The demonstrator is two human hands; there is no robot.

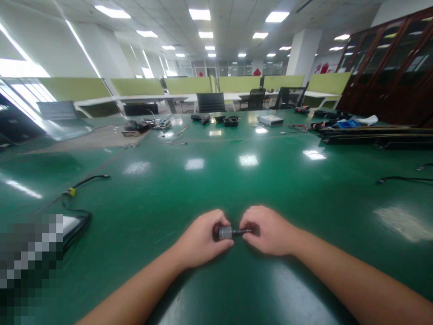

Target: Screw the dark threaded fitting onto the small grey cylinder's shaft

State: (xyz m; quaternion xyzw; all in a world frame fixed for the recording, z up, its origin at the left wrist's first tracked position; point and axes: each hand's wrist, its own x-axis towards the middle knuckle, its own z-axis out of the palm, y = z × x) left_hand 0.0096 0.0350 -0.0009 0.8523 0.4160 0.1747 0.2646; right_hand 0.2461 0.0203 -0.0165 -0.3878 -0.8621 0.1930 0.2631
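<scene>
Close to the table's near edge, my left hand [204,237] is closed round a small grey cylinder with a dark end [225,232]. From the cylinder's right side a thin dark shaft [238,232] runs across to my right hand [270,230]. The thumb and fingers of that hand pinch the shaft's far end, which they partly hide. The piece lies level between both hands, low over the green tabletop [216,185]. Its exact kind cannot be made out.
A black cable with a yellow tag [71,192] lies at left, near a partly blurred-out device. Another cable [406,179] lies at right. Along the back are loose electronics [149,124], black parts [231,121], a flat grey box [270,120] and stacked dark strips [372,137].
</scene>
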